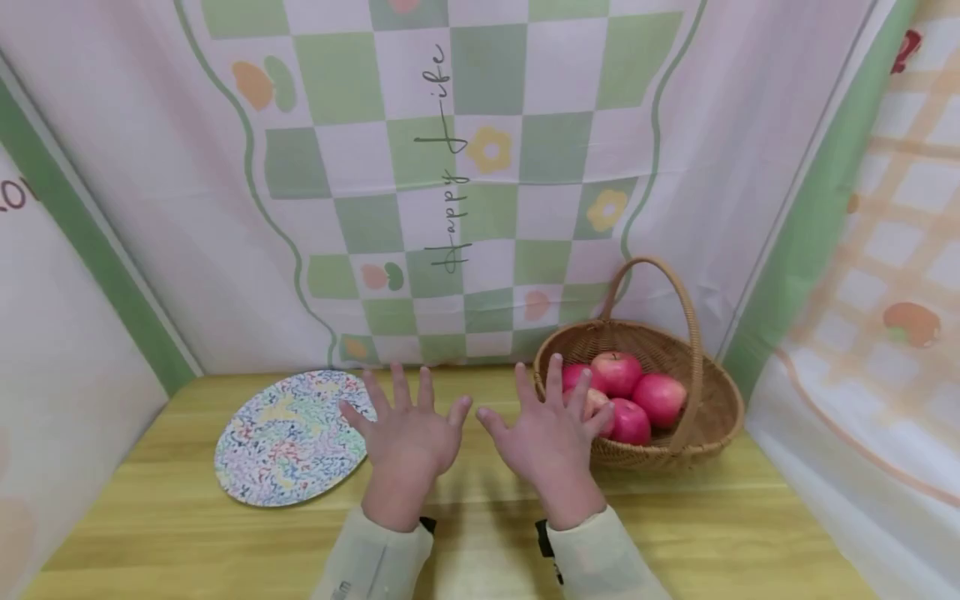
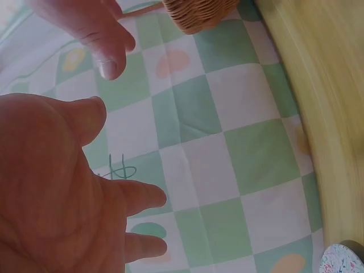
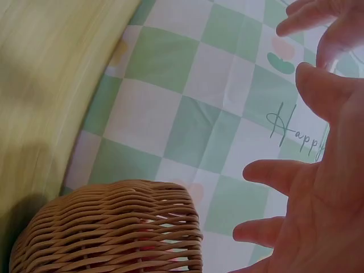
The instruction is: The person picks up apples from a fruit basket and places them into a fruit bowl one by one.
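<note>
Both hands are held out over the table with fingers spread and nothing in them. In the head view my left hand [image 1: 408,442] overlaps the right edge of a round, multicoloured speckled mat [image 1: 288,446]. My right hand [image 1: 551,446] is nearest the wicker basket [image 1: 712,408], its outer fingers overlapping the basket's left side. Several red apples [image 1: 660,398] lie inside the basket, partly hidden behind those fingers. The right wrist view shows the woven side of the basket [image 3: 114,227] below the right hand [image 3: 318,187]. In the left wrist view the left palm [image 2: 51,182] faces the curtain.
The wooden table [image 1: 480,508] reaches back to a green-and-white checked curtain [image 1: 487,225]. More fabric hangs at both sides, with an orange-checked panel [image 1: 885,275] on the right. The basket's tall arched handle [image 1: 693,333] rises above its rim.
</note>
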`<state>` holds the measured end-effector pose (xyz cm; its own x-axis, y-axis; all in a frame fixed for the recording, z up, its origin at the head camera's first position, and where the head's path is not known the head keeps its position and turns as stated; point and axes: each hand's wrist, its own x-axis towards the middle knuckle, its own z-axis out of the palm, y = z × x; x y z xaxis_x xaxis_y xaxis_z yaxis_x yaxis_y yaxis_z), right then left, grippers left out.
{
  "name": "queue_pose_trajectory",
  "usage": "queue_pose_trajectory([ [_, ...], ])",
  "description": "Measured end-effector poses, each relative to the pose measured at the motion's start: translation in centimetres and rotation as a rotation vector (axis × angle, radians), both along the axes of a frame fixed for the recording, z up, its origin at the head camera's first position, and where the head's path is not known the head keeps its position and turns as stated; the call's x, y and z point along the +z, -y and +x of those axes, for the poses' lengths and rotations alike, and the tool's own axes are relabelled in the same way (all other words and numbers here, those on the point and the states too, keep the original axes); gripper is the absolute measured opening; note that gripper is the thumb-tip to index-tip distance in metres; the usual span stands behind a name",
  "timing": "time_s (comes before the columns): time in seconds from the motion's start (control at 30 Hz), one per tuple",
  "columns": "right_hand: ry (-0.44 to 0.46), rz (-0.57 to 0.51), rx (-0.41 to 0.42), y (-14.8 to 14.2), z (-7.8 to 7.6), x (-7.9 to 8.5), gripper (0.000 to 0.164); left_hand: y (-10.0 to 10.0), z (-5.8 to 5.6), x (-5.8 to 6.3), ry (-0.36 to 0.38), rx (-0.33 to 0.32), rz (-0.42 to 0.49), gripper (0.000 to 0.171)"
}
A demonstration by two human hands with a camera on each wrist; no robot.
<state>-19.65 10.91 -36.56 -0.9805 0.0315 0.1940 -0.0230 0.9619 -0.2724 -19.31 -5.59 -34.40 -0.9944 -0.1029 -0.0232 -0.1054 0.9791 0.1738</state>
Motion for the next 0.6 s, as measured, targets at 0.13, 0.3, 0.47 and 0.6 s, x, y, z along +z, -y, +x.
queue_pose_trajectory([
  [0.13,-0.017,0.014,0.018,0.1,0.0,0.2,0.095,0.1,0.0,0.2,-0.011,0.0,-0.001,0.084],
  [0.3,-0.036,0.05,0.033,0.0,0.2,0.6,0.093,0.2,0.1,0.3,-0.02,0.002,-0.002,0.084],
  [0.47,-0.106,0.07,0.121,0.2,1.4,2.2,0.091,0.4,0.0,0.1,-0.015,0.0,0.0,0.084],
  [0.6,-0.297,0.06,0.281,0.0,3.3,4.5,0.099,0.5,-0.2,0.0,-0.018,-0.005,0.004,0.085],
])
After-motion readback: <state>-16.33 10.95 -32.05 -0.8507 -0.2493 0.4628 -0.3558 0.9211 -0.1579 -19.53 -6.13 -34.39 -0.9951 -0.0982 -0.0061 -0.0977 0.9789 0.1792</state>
